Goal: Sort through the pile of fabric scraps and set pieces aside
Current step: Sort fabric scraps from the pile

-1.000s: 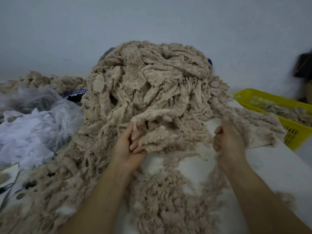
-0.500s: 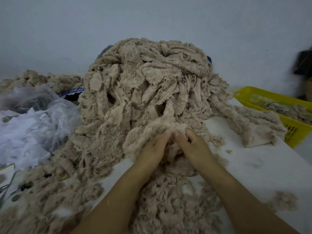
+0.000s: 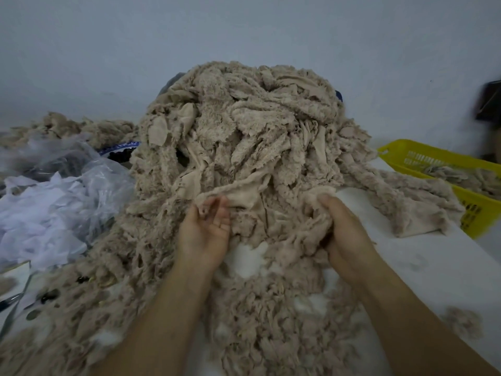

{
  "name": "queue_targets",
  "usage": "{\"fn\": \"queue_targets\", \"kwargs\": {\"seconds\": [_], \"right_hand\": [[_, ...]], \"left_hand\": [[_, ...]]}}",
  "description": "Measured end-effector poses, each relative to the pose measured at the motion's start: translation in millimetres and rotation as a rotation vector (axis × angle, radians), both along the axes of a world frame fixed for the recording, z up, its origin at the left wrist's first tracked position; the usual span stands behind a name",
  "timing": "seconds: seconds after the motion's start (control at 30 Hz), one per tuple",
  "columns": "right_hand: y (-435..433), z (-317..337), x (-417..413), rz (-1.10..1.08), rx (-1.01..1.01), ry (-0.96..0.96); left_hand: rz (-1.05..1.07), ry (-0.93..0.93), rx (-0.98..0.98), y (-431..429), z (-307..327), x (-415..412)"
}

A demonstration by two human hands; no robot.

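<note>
As left grip (image 3: 204,232) and right grip (image 3: 345,229) are clenching one beige fleecy scrap (image 3: 244,198) low on the heaped beige pile (image 3: 244,126), tugging it free is probably coming next.

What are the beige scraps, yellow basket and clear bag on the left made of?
Beige scraps: looks like plush fleece or faux fur, matte; fuzzy pile on one face, smooth backing, frayed edges. Yellow basket: likely moulded plastic, slightly glossy, with slotted walls. Clear bag: thin plastic film, by its crinkles and sheen; white pieces show through.
</note>
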State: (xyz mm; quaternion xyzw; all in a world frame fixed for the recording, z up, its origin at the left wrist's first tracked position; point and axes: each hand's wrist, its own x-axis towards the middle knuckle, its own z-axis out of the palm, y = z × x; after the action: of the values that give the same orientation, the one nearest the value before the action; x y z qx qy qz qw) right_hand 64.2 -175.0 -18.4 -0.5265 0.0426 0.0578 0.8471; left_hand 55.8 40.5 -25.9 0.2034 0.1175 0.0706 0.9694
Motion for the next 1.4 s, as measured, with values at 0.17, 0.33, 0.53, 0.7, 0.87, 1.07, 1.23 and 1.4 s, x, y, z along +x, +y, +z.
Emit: {"fn": "queue_targets", "kwargs": {"seconds": [0.17, 0.33, 0.53, 0.7, 0.87, 1.07, 1.23, 1.4], "right_hand": [[8.5, -6.5, -1.3, 0.021, -0.01, -0.113], [19.9, -16.3, -14.3, 0.261, -0.752, -0.4], [19.4, -15.4, -12.6, 0.295, -0.966, -0.478], [4.7, -10.4, -6.3, 0.054, -0.874, -0.435], [3.3, -7.6, -6.3, -0.092, -0.735, -0.354], [6.2, -14.0, -5.0, -0.114, -0.781, -0.383], [1.3, -16.3, -1.9, -0.195, -0.843, -0.394], [-1.4, -20.9, 7.2, -0.246, -0.831, -0.278]], "left_hand": [[-0.321, -0.047, 0.525, -26.3, -2.1, -7.2], [-0.505, -0.134, 0.963, -52.5, -6.1, -19.8], [-0.325, -0.123, 0.457, -35.0, 1.2, -10.0], [-0.246, -0.104, 0.223, -23.5, 5.5, -7.9], [-0.165, -0.057, 0.984, -29.9, -0.1, -16.1], [-0.357, -0.156, 1.349, -48.8, -4.5, -23.8], [-0.246, -0.059, 0.912, -42.4, 4.6, -22.8], [-0.249, -0.098, 0.505, -38.0, 15.5, -26.3]]}}
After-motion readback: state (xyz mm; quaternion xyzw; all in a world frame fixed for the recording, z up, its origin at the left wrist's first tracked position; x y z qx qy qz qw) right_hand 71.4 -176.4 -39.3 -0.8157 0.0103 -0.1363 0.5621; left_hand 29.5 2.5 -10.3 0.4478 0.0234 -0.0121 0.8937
